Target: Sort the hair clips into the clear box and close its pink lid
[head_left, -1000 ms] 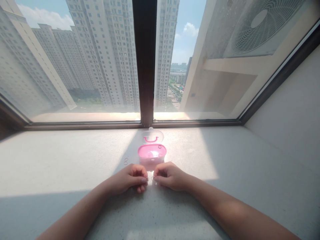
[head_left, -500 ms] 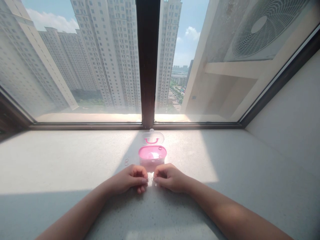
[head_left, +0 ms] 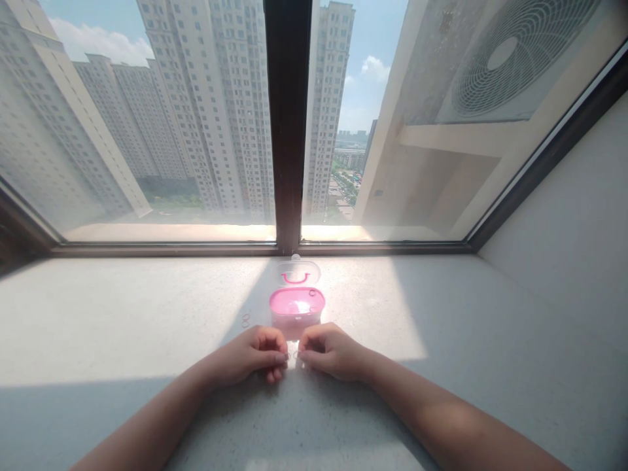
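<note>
My left hand (head_left: 262,354) pinches a small thin ring (head_left: 288,356) between thumb and forefinger. Facing it, my right hand (head_left: 328,354) holds another small ring (head_left: 296,355) in the same kind of pinch. A narrow gap separates the fingertips; whether the two rings touch is too small to tell. Just beyond the hands stands a pink oval box (head_left: 297,322) with its clear lid (head_left: 299,267) laid back behind it, a pink handle on the lid. One dark ring (head_left: 313,293) shows at the box's inner right side. Left of the box lie a couple of linked or touching rings (head_left: 246,320).
The pale speckled sill (head_left: 122,314) carries everything, with bands of sunlight and shadow across it. A dark window frame (head_left: 288,131) rises behind the box. At the right is a white wall (head_left: 569,216); tall buildings and an air-conditioner unit stand outside.
The whole view has shifted very slightly. Both hands keep the same pinches, close together in front of the box.
</note>
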The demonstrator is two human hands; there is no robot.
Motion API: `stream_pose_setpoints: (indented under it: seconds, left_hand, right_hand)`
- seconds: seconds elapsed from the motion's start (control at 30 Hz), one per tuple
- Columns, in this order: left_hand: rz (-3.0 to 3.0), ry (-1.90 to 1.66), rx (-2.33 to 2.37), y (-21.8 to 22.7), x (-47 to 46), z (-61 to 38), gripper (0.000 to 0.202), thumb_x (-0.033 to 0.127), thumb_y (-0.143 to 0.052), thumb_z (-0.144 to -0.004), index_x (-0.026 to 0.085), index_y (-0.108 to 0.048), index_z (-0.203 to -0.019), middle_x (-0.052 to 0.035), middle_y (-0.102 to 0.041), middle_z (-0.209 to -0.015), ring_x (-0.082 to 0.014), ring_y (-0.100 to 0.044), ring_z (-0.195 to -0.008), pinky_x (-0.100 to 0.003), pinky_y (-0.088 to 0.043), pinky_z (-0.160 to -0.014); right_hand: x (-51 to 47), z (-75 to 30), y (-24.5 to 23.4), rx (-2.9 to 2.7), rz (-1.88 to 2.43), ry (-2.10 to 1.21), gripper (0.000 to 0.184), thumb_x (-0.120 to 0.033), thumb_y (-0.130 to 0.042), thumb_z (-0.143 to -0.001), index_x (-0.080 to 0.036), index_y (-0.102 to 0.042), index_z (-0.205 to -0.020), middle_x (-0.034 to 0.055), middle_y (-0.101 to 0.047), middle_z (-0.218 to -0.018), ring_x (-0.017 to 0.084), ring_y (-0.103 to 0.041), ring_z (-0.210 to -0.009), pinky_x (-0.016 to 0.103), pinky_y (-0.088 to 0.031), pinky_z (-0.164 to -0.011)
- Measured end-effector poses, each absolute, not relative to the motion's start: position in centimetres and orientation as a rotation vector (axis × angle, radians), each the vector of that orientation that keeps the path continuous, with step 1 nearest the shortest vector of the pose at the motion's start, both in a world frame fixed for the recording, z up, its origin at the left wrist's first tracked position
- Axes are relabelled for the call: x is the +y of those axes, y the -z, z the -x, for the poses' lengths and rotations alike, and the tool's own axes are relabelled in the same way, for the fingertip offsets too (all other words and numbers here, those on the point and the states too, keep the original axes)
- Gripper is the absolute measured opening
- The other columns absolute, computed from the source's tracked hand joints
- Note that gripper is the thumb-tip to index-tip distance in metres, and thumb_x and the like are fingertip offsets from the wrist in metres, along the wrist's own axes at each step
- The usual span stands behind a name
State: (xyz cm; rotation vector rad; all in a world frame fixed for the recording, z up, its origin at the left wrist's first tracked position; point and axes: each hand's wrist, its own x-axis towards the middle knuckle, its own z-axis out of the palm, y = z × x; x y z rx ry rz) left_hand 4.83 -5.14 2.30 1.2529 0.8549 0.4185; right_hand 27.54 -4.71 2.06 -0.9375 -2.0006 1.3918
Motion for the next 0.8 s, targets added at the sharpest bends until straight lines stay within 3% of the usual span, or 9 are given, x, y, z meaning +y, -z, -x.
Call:
stream_pose_setpoints:
  seconds: [0.8]
  left_hand:
    - [-1.260, -0.406, 0.860, -2.39, -5.12, -4.87, 0.030, 0.042, -0.070, -0.077, 0.015, -0.058, -0.082, -0.0018, -0.067, -0.069, -0.0128, -0.061, -0.061, -0.025, -0.046, -0.062]
  right_hand:
    - [-4.68, -27.53, -1.96, -2.045, 0.940, -1.331, 0.006, -0.014, -0.060, -0.076, -0.014, -0.064, -0.072, -0.0024, -0.060, -0.054, 0.008, -0.051, -0.048, 0.018, -0.039, -0.048]
